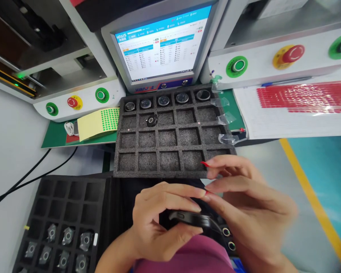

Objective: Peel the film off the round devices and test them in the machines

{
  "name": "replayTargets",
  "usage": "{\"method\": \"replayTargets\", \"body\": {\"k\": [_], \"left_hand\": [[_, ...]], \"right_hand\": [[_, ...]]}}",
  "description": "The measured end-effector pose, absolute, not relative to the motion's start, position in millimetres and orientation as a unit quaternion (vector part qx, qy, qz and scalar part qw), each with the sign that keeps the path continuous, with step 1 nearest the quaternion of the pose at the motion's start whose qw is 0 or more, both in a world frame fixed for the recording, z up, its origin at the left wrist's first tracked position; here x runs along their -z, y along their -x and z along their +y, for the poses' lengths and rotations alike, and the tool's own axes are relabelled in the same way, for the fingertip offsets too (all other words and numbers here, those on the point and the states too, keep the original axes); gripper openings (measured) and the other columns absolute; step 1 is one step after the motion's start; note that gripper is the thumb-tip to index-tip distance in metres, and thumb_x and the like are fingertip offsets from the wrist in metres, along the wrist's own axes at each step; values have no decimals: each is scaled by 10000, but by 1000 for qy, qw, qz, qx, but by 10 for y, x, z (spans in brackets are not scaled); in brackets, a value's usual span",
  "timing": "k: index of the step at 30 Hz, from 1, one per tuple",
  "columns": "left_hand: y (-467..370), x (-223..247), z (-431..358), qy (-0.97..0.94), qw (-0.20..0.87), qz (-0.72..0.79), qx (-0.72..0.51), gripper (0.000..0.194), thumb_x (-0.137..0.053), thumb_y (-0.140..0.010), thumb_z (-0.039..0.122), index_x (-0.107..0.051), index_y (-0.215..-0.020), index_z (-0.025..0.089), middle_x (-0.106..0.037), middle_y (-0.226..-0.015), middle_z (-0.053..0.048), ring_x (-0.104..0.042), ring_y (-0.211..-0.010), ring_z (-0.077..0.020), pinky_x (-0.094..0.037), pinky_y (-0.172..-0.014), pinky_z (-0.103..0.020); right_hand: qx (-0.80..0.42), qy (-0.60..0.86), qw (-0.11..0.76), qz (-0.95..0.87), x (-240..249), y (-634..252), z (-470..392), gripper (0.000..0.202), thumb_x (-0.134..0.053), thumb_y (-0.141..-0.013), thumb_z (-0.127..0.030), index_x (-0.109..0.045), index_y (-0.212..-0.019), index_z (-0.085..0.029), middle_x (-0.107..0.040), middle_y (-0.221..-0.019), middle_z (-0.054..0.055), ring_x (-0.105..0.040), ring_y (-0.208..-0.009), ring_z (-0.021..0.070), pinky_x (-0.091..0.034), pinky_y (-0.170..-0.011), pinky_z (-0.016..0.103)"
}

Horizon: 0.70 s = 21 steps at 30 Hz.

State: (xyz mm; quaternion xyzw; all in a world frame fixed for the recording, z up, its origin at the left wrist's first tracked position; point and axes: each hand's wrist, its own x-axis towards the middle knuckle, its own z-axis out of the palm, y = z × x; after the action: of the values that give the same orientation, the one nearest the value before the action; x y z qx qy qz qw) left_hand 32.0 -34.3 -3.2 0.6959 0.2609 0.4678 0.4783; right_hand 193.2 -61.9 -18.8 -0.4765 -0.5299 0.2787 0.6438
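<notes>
My left hand (156,216) grips a black watch case (191,219), seen edge-on, between thumb and fingers in front of my body. Its index fingertip meets the fingertips of my right hand (247,204). That hand pinches a tiny red sticker (207,192) between thumb and index finger, just above the watch. A second red sticker (205,164) sticks out from another of its fingertips. Beyond my hands is a grey foam tray (170,148). Round watches (163,100) fill its back row, and one black watch (152,120) lies face down in the second row.
A screen (165,45) stands behind the tray, between machines with green buttons (239,66) and red emergency stops (294,54). Red sticker sheets (304,98) lie at right, a green-dot sheet (109,119) at left. Lower left, a black tray (68,189) holds wrapped watches. Clear film scraps (226,118) hang at the foam tray's right edge.
</notes>
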Motion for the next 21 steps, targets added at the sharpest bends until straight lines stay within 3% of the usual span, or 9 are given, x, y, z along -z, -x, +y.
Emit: {"method": "replayTargets", "body": {"k": [7,10,12,15,17,21], "left_hand": [[-336,10,-379,-659,477,339,-473,149,-739,-848,207,-702,-991,190,-759,-1158,-86,-754,-874,-164,-618,-765,-240],[-404,13,-373,-585,487,436,-480,72,-649,-930,214,-670,-998,201,-789,-1063,-48,-759,-889,-139,-612,-766,-198],[-458,33,-354,-542,509,466,-479,77,-592,-971,241,-646,-1000,193,-804,-955,-29,-756,-752,-109,-599,-649,-152],[-523,67,-332,-516,544,472,-464,166,-590,-975,307,-668,-1019,167,-803,-962,-49,-715,-596,-91,-573,-534,-149],[-546,83,-335,-516,569,459,-447,210,-569,-985,317,-688,-1055,158,-801,-961,-55,-735,-647,-109,-594,-585,-169],[-551,100,-385,-531,592,414,-442,271,-503,-1017,293,-683,-1178,170,-785,-1059,-63,-757,-935,-164,-618,-818,-232]], "right_hand": [[-261,493,646,-521,185,-1940,-617,248,-751,-793,-12,-749,-881,-243,-712,-1020,12,-661,-867,147,-555,-708,277],[-254,505,677,-471,225,-1923,-646,251,-754,-780,0,-749,-857,-239,-709,-985,18,-658,-871,157,-552,-704,282],[-295,500,690,-432,246,-1898,-684,221,-736,-803,-15,-745,-843,-231,-690,-911,17,-643,-764,131,-525,-585,240],[-421,471,673,-384,254,-1843,-741,183,-698,-857,-68,-744,-878,-243,-647,-762,-12,-545,-525,71,-384,-366,173],[-482,466,651,-355,250,-1803,-760,167,-693,-870,-96,-738,-870,-257,-645,-710,-25,-491,-444,52,-326,-318,152],[-520,475,636,-315,229,-1743,-743,95,-727,-861,-161,-723,-810,-241,-638,-648,-33,-481,-395,45,-355,-320,130]]}}
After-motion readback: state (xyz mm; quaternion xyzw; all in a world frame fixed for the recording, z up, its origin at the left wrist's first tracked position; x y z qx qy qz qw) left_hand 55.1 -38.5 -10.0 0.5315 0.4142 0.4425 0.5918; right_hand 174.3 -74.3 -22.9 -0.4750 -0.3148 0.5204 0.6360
